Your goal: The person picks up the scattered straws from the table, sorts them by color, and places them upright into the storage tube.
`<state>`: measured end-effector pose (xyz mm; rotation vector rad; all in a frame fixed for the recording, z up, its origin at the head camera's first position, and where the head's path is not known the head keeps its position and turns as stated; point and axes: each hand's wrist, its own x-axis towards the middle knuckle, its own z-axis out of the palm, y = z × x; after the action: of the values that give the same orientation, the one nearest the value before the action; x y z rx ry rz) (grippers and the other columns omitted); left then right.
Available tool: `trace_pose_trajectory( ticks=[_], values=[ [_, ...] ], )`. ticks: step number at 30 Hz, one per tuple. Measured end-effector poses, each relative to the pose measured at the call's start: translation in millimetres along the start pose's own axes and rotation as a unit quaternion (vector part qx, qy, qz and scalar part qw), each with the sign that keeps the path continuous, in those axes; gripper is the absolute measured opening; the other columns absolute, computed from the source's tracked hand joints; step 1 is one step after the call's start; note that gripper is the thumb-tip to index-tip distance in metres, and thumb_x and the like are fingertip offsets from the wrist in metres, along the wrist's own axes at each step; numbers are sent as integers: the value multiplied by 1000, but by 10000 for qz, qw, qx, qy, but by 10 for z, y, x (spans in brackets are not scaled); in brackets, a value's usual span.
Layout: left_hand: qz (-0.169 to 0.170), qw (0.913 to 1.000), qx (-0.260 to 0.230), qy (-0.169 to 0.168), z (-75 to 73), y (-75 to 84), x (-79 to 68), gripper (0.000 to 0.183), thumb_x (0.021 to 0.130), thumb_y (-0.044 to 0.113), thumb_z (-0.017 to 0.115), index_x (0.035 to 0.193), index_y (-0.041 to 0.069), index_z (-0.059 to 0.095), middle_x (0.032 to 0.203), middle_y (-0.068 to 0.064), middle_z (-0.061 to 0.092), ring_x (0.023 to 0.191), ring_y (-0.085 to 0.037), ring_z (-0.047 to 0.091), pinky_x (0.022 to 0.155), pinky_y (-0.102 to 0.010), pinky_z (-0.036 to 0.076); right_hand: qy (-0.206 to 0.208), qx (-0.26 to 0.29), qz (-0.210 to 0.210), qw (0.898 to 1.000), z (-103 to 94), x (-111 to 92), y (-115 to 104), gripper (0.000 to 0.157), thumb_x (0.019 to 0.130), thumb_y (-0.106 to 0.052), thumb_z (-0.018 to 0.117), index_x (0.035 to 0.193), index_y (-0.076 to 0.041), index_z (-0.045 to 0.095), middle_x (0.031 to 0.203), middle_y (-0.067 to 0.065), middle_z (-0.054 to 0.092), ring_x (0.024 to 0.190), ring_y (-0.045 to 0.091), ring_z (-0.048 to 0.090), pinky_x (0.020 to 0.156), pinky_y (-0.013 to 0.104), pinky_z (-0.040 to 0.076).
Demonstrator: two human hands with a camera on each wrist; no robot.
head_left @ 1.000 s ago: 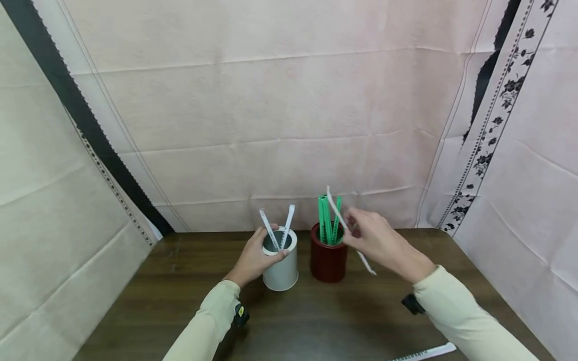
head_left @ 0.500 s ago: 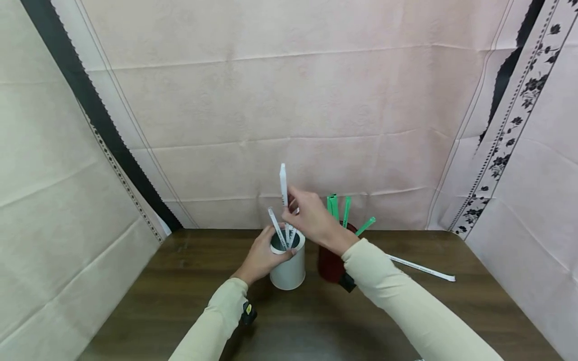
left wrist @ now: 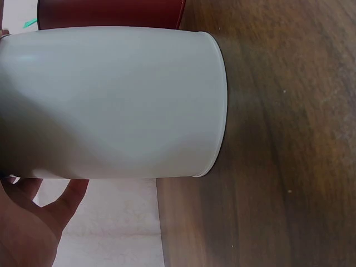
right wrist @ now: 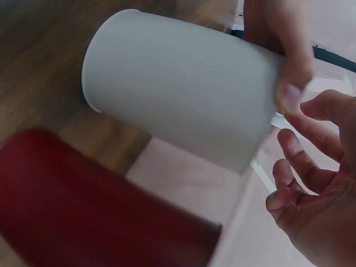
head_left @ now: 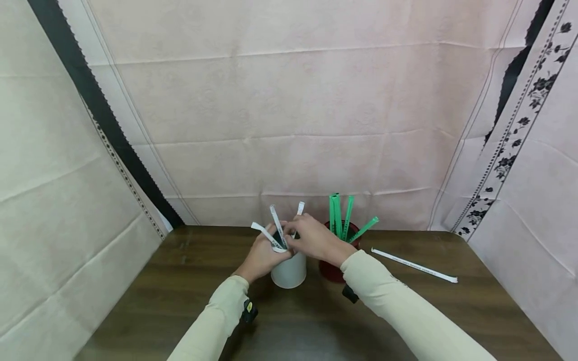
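Note:
My left hand (head_left: 262, 258) grips the white cup (head_left: 289, 273) near its rim, from the left. In the left wrist view the cup's side (left wrist: 117, 105) fills much of the frame. Several white paper-wrapped straws (head_left: 276, 223) stand in it, tilted different ways. My right hand (head_left: 316, 239) is over the right side of the cup's mouth. In the right wrist view its fingers (right wrist: 303, 161) are loosely bent beside the rim, thumb apart, with nothing between them. To the right stands a dark red cup (head_left: 331, 273) with several green straws (head_left: 337, 215), partly hidden by my right arm.
A loose white paper-wrapped straw (head_left: 414, 265) lies on the brown wooden table (head_left: 388, 311), right of the red cup. Pale cloth (head_left: 289, 100) hangs behind the table and along both sides.
My right hand has moved left from the red cup to the white one, lowered a white straw into it and let go. The left hand keeps its grip on the white cup.

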<state>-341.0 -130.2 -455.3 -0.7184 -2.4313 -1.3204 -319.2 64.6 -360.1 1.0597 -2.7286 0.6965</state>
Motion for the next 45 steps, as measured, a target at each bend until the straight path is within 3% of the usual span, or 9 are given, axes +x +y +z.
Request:
trace_pose_trajectory(
  ticks=[8,14,16,19,23,26,32,39,45],
  values=[
    [-182,9996,135,138,-132,-11,-38,70,83,33,90,143,18,58,137,-2,60,122,-22,60,103,-47,51,457,892,-230,9947,-646,-591,232,8,104,-18,69,106,-19,76,94,-6,72,85,11,63,78,31,55],
    [-310,9991,203,194,-271,-40,-101,70,83,31,91,144,16,58,137,-5,61,122,-24,60,102,-48,52,-1221,1135,573,9843,-1094,-1124,917,13,106,-13,60,97,-18,69,84,-3,62,74,12,57,67,27,48],
    [-354,9989,208,230,-299,-47,-120,70,83,31,91,144,16,58,137,-4,60,122,-24,60,102,-48,52,-1394,1097,909,9799,-1079,-1231,1225,10,103,-7,60,97,-12,66,85,1,62,74,13,56,66,28,48],
    [-404,9987,198,242,-295,-56,-133,70,84,30,91,144,15,58,136,-3,60,122,-25,59,102,-48,52,-1102,669,1333,9826,-904,-1378,1711,4,99,-6,64,101,-4,67,91,6,67,80,18,62,70,32,53],
    [-329,9991,149,224,-216,-49,-120,70,83,29,91,144,14,58,134,-4,61,121,-25,59,100,-48,52,-796,-52,1877,9790,-599,-1619,2237,21,95,-11,70,109,5,68,99,11,71,91,27,67,80,46,57],
    [-223,9995,99,203,-127,-31,-88,70,83,29,90,143,13,58,134,-6,61,120,-24,59,100,-47,52,-645,-397,2210,9723,-439,-1793,2444,27,95,-15,73,114,4,69,100,11,69,93,28,66,79,53,55],
    [-82,9999,91,80,10,-4,-28,71,84,34,89,144,13,58,134,-3,61,120,-22,60,100,-45,53,-554,-1024,2508,9610,-307,-1992,2502,1,98,-12,67,99,-12,67,88,1,64,76,20,57,66,50,49],
    [-126,9997,85,206,-2,4,-12,70,82,29,91,142,15,59,132,-1,61,119,-22,60,100,-46,53,-645,-1330,2204,9641,-349,-1961,2310,14,92,-12,69,86,-14,57,76,-2,54,66,16,50,59,38,42],
    [-169,9998,6,76,26,-5,-12,71,82,29,91,143,14,59,134,-4,62,120,-22,60,102,-46,51,402,-629,1945,9781,-468,-1973,2054,6,89,-5,67,93,-7,62,79,-1,64,65,13,54,57,33,45]
  ],
)
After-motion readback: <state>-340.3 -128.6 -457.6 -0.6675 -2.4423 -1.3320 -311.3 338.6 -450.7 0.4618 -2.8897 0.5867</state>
